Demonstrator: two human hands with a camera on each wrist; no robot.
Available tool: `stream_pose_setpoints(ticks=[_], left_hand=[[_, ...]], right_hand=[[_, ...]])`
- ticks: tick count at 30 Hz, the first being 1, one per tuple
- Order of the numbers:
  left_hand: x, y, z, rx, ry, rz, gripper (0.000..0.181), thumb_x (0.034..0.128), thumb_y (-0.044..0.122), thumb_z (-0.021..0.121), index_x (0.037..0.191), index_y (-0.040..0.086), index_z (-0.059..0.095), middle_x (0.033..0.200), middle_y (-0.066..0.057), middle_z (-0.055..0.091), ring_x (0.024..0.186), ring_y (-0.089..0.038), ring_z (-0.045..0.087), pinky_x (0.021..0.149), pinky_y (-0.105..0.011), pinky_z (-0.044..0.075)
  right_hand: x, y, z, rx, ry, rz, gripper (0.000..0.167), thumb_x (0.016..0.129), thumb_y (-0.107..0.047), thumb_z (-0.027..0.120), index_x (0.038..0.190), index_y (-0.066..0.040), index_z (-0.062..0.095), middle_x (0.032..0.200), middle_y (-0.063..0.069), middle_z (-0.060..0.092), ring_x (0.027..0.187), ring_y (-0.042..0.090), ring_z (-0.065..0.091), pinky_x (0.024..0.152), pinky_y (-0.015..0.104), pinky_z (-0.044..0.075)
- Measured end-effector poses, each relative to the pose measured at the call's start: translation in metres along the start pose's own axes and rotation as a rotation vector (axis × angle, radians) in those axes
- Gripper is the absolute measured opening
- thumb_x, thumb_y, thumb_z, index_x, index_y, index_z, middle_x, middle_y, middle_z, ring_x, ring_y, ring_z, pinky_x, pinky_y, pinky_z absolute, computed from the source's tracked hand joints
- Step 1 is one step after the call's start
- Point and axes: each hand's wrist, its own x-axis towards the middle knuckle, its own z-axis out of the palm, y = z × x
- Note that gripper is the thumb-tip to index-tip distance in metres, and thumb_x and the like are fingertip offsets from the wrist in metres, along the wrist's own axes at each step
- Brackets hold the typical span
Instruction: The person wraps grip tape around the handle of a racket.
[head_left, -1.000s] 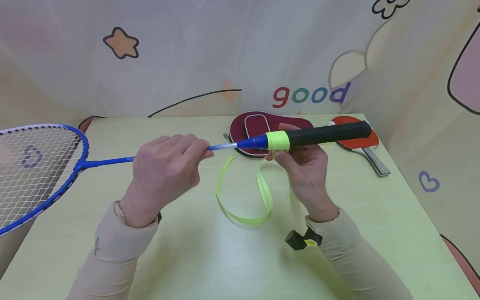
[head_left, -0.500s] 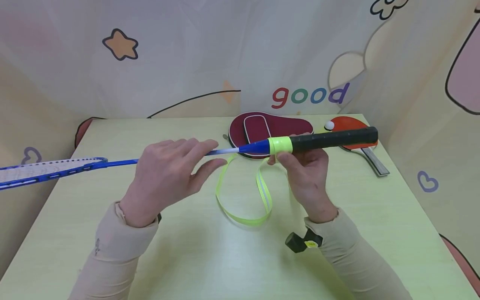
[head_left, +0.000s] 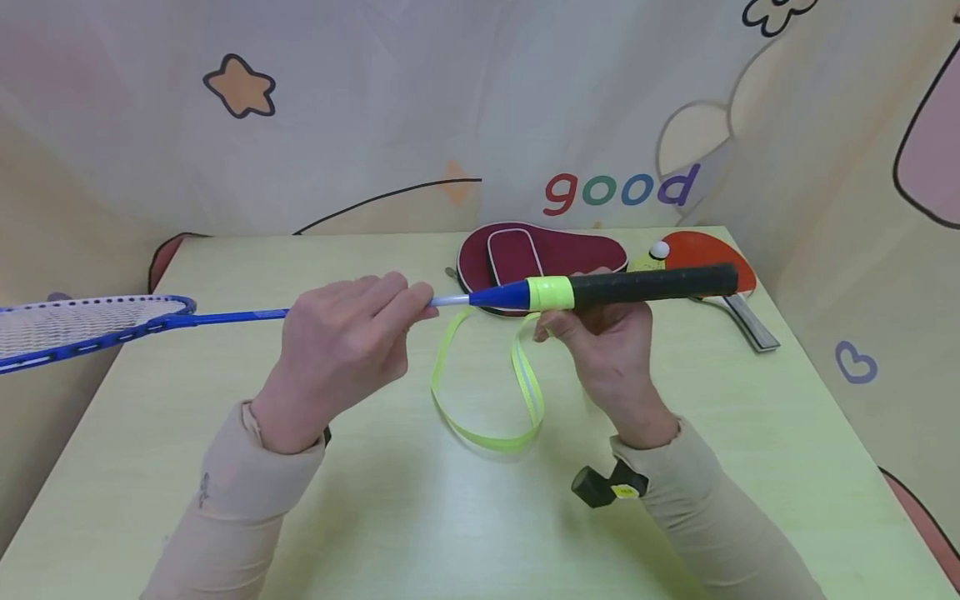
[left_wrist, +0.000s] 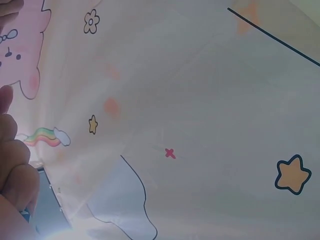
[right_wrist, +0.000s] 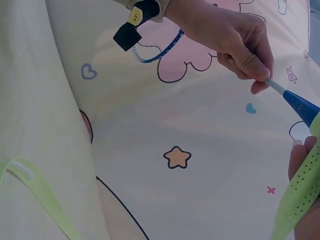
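racket (head_left: 501, 296) shifted left | hands (head_left: 345, 354) (head_left: 618, 358) hold it | maroon case (head_left: 562, 250), inside hidden

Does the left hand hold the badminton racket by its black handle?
No, the left hand grips the badminton racket by its thin shaft, between the blue cone and the strung head.

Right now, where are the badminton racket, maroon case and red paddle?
Badminton racket (head_left: 498, 296), head view: its blue cone.
Maroon case (head_left: 562, 252), head view: body, beside the pocket.
Red paddle (head_left: 708, 249), head view: its red face.
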Motion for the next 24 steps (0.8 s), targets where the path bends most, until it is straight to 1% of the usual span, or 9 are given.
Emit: stream_pose_setpoints(ticks=[3, 6, 11, 14, 17, 20, 22, 24], left_hand=[[-0.0002, -0.0017, 0.0003, 0.001, 0.0, -0.009, 0.023, 0.1008, 0.013, 0.052, 0.08, 0.006, 0.058, 0.056, -0.001, 0.031, 0.04, -0.015, 0.021, 0.04, -0.026, 0.015], [-0.0006, -0.0026, 0.0007, 0.002, 0.003, -0.019, 0.025, 0.101, 0.014, 0.051, 0.078, 0.006, 0.059, 0.055, 0.0, 0.032, 0.04, -0.014, 0.021, 0.039, -0.026, 0.015], [-0.0008, -0.0028, 0.0011, 0.014, 0.004, -0.034, 0.03, 0.1022, 0.018, 0.05, 0.076, 0.006, 0.06, 0.054, 0.0, 0.035, 0.039, -0.014, 0.022, 0.038, -0.026, 0.017], [-0.0013, -0.0034, 0.0013, 0.018, -0.001, -0.038, 0.031, 0.1023, 0.019, 0.05, 0.075, 0.006, 0.06, 0.054, 0.0, 0.038, 0.038, -0.014, 0.023, 0.038, -0.026, 0.018], [-0.0017, -0.0044, 0.002, 0.025, -0.007, -0.032, 0.031, 0.1021, 0.018, 0.05, 0.076, 0.005, 0.059, 0.055, 0.0, 0.042, 0.038, -0.013, 0.023, 0.038, -0.025, 0.019], [-0.002, -0.0052, 0.002, 0.036, -0.02, -0.024, 0.03, 0.1021, 0.018, 0.05, 0.076, 0.005, 0.059, 0.055, 0.0, 0.043, 0.038, -0.013, 0.024, 0.038, -0.024, 0.019], [-0.0021, -0.0054, 0.0019, 0.042, -0.032, -0.02, 0.031, 0.1021, 0.018, 0.05, 0.076, 0.005, 0.059, 0.055, 0.0, 0.044, 0.038, -0.013, 0.024, 0.038, -0.024, 0.02], [-0.0023, -0.0055, 0.0018, 0.047, -0.041, -0.02, 0.031, 0.1023, 0.019, 0.049, 0.076, 0.005, 0.059, 0.055, -0.001, 0.046, 0.038, -0.014, 0.025, 0.038, -0.024, 0.02]], right_hand=[[0.0005, 0.0003, -0.0008, -0.002, -0.027, -0.021, 0.031, 0.08, -0.019, 0.079, 0.101, -0.01, 0.058, 0.088, 0.006, 0.068, 0.072, 0.021, 0.068, 0.072, 0.033, 0.057], [0.0011, 0.0014, -0.0024, -0.028, -0.045, -0.037, 0.029, 0.082, -0.017, 0.077, 0.103, -0.01, 0.058, 0.088, 0.005, 0.068, 0.075, 0.021, 0.069, 0.075, 0.034, 0.057], [0.0001, 0.0017, -0.006, -0.11, -0.045, -0.019, 0.026, 0.084, -0.018, 0.076, 0.104, -0.007, 0.064, 0.084, 0.005, 0.07, 0.074, 0.022, 0.069, 0.077, 0.036, 0.056], [-0.0006, 0.0013, -0.0074, -0.128, -0.044, -0.004, 0.024, 0.085, -0.015, 0.075, 0.105, -0.006, 0.065, 0.084, 0.006, 0.07, 0.075, 0.023, 0.069, 0.078, 0.036, 0.056], [-0.0007, 0.0018, -0.008, -0.131, -0.046, 0.0, 0.024, 0.086, -0.016, 0.074, 0.106, -0.007, 0.065, 0.086, 0.006, 0.069, 0.075, 0.023, 0.069, 0.078, 0.036, 0.056], [-0.0007, 0.0022, -0.0076, -0.11, -0.051, 0.002, 0.026, 0.086, -0.016, 0.074, 0.108, -0.006, 0.065, 0.087, 0.007, 0.069, 0.076, 0.023, 0.069, 0.078, 0.036, 0.056], [-0.0006, 0.0024, -0.0074, -0.086, -0.056, 0.002, 0.028, 0.086, -0.015, 0.074, 0.11, -0.004, 0.064, 0.089, 0.008, 0.069, 0.076, 0.023, 0.068, 0.078, 0.036, 0.056], [-0.0001, 0.0027, -0.0072, -0.06, -0.065, -0.003, 0.033, 0.087, -0.014, 0.074, 0.114, 0.0, 0.063, 0.089, 0.009, 0.069, 0.075, 0.024, 0.068, 0.078, 0.035, 0.056]])
